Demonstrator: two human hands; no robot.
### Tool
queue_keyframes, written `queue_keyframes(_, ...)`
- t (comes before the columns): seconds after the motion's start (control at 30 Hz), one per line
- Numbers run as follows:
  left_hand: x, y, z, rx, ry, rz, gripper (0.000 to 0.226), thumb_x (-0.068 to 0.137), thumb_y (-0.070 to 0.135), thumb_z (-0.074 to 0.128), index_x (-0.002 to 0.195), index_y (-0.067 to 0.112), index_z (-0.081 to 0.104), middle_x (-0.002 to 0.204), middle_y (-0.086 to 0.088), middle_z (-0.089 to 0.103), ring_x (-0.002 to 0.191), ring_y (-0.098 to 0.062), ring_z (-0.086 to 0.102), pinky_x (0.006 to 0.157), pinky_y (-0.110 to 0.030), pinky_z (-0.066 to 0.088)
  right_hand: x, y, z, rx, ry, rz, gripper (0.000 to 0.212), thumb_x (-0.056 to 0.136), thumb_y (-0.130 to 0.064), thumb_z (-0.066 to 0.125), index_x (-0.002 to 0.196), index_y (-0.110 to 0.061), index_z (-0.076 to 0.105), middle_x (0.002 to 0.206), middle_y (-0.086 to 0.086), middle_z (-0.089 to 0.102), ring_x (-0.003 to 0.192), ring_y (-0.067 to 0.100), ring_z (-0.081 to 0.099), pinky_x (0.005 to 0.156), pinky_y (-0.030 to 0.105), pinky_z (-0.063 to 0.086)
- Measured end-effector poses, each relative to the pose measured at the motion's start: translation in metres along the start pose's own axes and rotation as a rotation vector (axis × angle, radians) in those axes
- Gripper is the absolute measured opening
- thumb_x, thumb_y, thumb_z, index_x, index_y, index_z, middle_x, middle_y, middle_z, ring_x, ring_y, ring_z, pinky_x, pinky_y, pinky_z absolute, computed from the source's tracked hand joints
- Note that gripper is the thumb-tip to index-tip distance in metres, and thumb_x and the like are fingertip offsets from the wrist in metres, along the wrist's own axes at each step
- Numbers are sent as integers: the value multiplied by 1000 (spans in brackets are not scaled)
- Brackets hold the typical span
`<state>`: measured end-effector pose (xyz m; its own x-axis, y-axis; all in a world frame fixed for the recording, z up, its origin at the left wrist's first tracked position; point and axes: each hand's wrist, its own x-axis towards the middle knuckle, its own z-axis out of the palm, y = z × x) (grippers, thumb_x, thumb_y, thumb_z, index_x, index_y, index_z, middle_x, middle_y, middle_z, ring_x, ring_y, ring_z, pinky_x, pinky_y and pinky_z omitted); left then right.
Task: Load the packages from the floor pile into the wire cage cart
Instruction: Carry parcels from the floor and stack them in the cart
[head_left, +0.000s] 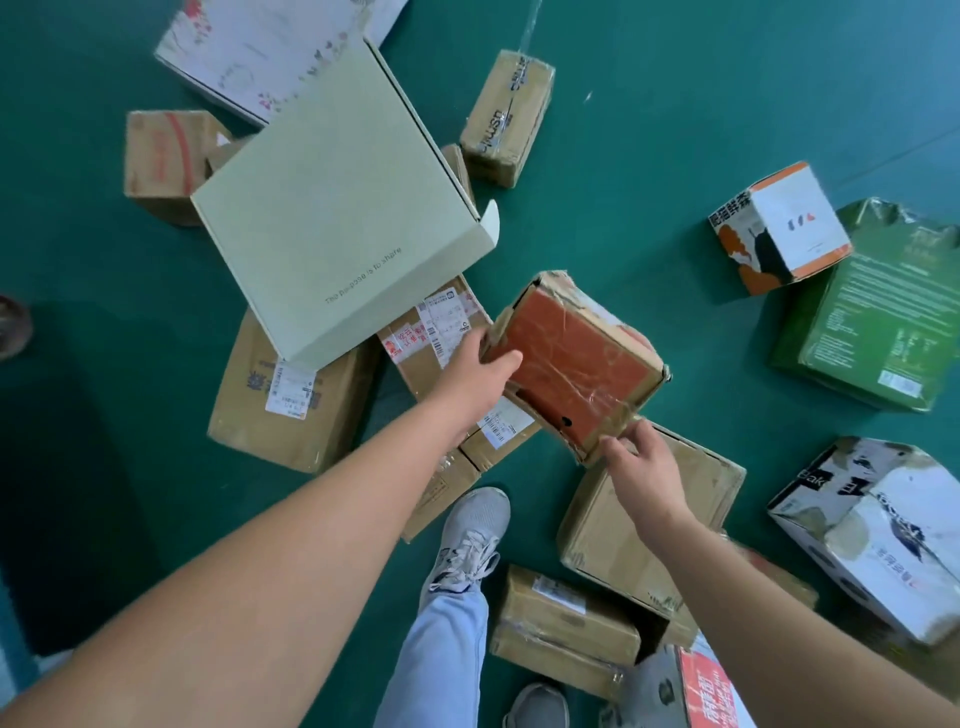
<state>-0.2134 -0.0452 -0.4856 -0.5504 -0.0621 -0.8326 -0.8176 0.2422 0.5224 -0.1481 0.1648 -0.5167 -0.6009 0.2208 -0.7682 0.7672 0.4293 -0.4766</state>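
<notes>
The person bends over the floor pile and holds a battered box with a red top (574, 364) between both hands — the left hand (475, 371) grips its near-left corner with the thumb on top, and the right hand (641, 467) pinches the torn near corner. The box is tilted and lifted clear of the brown cartons (291, 400) near the middle of the green floor (623, 182), probably because a two-sided hold keeps the loose, taped cardboard together. The wire cage cart is not visible, so I judge the carrying is yet to come — many packages remain.
</notes>
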Motion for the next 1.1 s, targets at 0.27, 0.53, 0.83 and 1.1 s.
queue_keyframes(0.27,-160,-29,11,-130,98,-38,60,101,41,59,154,33,31,143,7,52,118,-16,51,96,-34,39,-160,-14,-49,20,45,49,12,96,-23,60,106,-20,53,100,0,66,88,17,63,79,41,54)
queue_keyframes(0.53,-417,-19,-2,-124,207,10,54,101,42,59,148,34,32,132,4,56,105,-16,58,92,-41,49,-389,-35,-126,115,-97,21,64,97,-22,65,152,-26,33,123,1,64,90,14,69,68,29,59)
queue_keyframes(0.83,-630,-47,-48,-227,376,31,58,95,50,64,145,31,43,142,5,54,123,-22,54,101,-38,42,-567,-65,-140,99,-256,-70,66,92,-44,68,143,-22,32,118,2,60,99,21,66,83,40,58)
queue_keyframes(1.1,-719,-122,-113,-476,421,-18,77,84,72,64,147,34,42,142,8,52,132,-24,50,114,-54,37,-659,-99,-72,-64,-406,-203,90,92,-65,60,160,-26,16,155,8,42,131,32,48,104,49,40)
